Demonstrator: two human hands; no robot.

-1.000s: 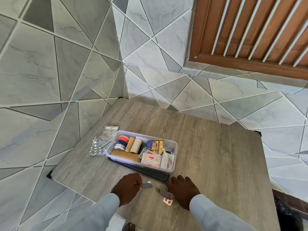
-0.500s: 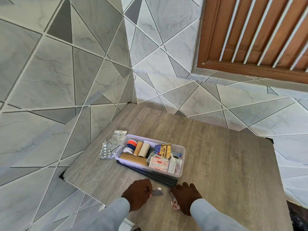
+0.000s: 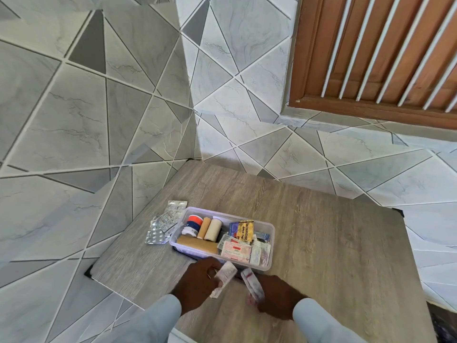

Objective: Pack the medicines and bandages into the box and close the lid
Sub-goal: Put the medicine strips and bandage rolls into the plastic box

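Wood-grain table [image 3: 321, 243]: it fills the near and right part of your view, pushed into a corner of grey tiled walls.
Box [image 3: 270, 230]: clear plastic, lid off, sitting left of the table's middle, just beyond your hands.
Box contents: a white tub [image 3: 192, 225] with a red and blue label at the far left, 2 tan bandage rolls [image 3: 209, 228] just right of it, a longer tan roll [image 3: 197, 245] lying along the near wall, a yellow medicine carton [image 3: 245, 230] standing at the far side, flat tablet packs [image 3: 236, 251] piled at the near right.
Loose blister packs [image 3: 163, 225]: silver strips heaped on the table, touching the box's left wall.
Dark lid [image 3: 184, 252]: only a thin edge shows under the box's near left side.
Left hand [image 3: 197, 280]: your hand is raised near the box's near wall, fingers curled shut and pinching a white sachet strip [image 3: 223, 277] that hangs down to the right.
Right hand [image 3: 277, 295]: it sits low near the table's near edge, knuckles up, fingers closed around a white strip with red print [image 3: 252, 284] that sticks up toward the box.
Sleeves: pale blue cuffs cover both wrists, forearms angling in from the near corners.
Blur: both strips are smeared, so you cannot read their print.
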